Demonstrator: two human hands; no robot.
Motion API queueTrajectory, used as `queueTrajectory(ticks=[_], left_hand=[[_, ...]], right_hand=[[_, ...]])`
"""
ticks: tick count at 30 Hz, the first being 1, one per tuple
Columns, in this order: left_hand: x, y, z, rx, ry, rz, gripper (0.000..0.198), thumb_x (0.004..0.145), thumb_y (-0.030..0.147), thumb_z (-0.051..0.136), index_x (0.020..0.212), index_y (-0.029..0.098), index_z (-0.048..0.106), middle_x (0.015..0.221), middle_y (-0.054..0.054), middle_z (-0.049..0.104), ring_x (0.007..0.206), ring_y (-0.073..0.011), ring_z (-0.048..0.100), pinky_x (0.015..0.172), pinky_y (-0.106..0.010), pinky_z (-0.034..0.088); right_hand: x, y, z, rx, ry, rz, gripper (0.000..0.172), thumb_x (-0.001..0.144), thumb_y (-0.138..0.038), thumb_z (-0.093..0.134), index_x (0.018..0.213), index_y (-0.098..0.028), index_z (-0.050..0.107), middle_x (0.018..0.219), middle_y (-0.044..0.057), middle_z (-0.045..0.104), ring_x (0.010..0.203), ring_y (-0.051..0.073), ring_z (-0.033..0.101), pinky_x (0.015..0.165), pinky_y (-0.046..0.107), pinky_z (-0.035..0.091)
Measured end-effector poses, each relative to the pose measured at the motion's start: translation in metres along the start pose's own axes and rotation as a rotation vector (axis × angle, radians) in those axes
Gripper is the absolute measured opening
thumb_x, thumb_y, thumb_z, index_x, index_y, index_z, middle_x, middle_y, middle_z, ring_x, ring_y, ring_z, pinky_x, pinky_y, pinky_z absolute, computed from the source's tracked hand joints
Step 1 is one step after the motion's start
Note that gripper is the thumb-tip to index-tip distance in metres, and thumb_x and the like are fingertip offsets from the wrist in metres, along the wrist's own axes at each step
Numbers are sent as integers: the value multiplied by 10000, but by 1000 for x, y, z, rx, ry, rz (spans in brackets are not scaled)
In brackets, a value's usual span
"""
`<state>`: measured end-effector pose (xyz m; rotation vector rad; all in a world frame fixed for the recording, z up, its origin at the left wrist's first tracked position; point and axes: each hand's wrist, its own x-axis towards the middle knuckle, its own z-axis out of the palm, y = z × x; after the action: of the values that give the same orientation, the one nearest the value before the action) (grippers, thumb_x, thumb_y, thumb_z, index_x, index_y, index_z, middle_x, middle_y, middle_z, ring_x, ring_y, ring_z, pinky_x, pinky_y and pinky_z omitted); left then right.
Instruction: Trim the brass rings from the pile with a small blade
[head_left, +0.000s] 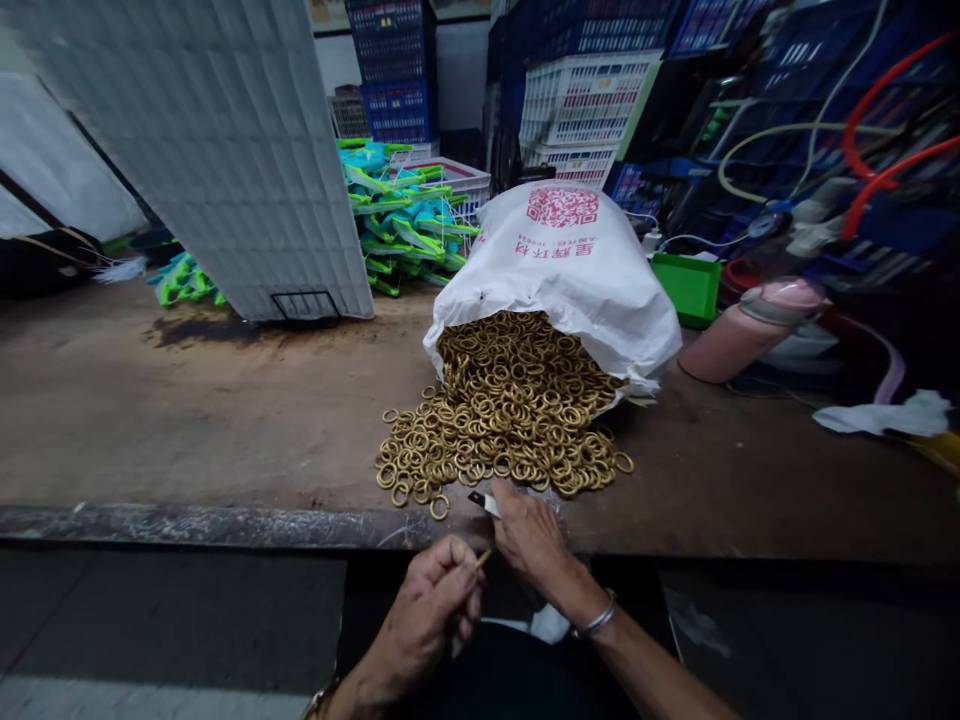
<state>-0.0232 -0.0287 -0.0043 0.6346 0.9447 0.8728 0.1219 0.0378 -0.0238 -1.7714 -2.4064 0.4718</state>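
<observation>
My left hand (441,595), in front of the table edge, pinches a gold-coloured ring (484,558) seen nearly edge-on. Just to its right and farther in, my right hand (531,535) is closed around a small knife (486,503) with a whitish body and a dark tip pointing left. Beyond both hands lies a heap of gold-coloured rings (502,430), spilling onto the table from the mouth of a white sack (570,265) with red print. One loose ring (439,507) lies near the table edge, left of the knife tip.
A tall grey ribbed panel (300,180) leans at the left, with bright green and blue plastic pieces (405,225) behind it. Right of the sack are a green tray (686,290) and a pink bottle (742,335). Stacked crates (585,105) stand behind the brown table (187,420).
</observation>
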Motion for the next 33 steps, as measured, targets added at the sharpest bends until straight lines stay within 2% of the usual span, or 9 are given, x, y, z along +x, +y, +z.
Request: queueTrajectory(ticks=[3,6,9,12,15,21,23,28,33], left_hand=[[-5,0,-11,-121,45,27,277,783,420,514,713,153,498,587,31,488,381,-30,330,336,-155,225],[-8,2,-24,-157,100,25,318,803,412,486,708,114,548,568,22,465,404,-31,326,356,-158,240],[-11,4,-32,-242,127,48,232,789,355,523,724,133,538,650,-3,523,432,-37,357,367,-159,252],[-12,6,-39,-374,98,44,148,770,303,550,831,169,535,731,-10,551,455,-44,392,376,-158,261],[-9,7,-45,-472,90,21,186,745,276,580,886,159,548,712,-8,536,475,-47,414,386,-153,268],[-4,8,-52,-581,137,-15,164,698,240,643,726,140,516,726,-14,541,524,-52,469,382,-126,255],[-1,9,-50,-568,152,-13,175,684,214,659,733,149,504,721,-10,547,536,-58,487,378,-121,256],[10,12,-37,-453,144,24,209,656,218,682,728,157,496,669,12,541,519,-58,492,366,-118,270],[20,9,-20,-291,198,56,272,660,341,674,799,161,525,623,26,540,490,-64,493,350,-122,279]], right_hand=[[2,-12,0,60,14,-40,183,741,-83,407,872,-180,490,737,24,629,638,144,549,542,262,212],[3,-29,3,95,55,-57,118,810,-192,428,915,-193,481,798,24,636,691,148,558,578,259,236],[6,-43,8,66,81,-66,138,841,-274,427,952,-204,469,851,27,633,725,160,561,599,268,244],[10,-52,10,19,72,-50,116,840,-254,423,936,-206,467,843,23,630,703,161,562,595,276,241],[14,-55,12,7,51,-46,113,827,-208,416,927,-206,469,811,18,628,699,157,563,585,274,237],[18,-47,15,23,54,-8,150,783,-182,418,913,-193,491,735,33,614,658,159,540,566,262,243],[20,-42,14,142,63,17,133,771,-177,407,868,-191,496,679,15,589,608,141,515,551,247,253],[18,-33,8,623,153,91,102,759,-242,398,676,-202,441,578,-46,480,539,103,443,525,205,304],[6,-34,5,976,131,217,113,739,-307,448,700,-201,440,575,-49,505,531,106,486,541,212,377]])
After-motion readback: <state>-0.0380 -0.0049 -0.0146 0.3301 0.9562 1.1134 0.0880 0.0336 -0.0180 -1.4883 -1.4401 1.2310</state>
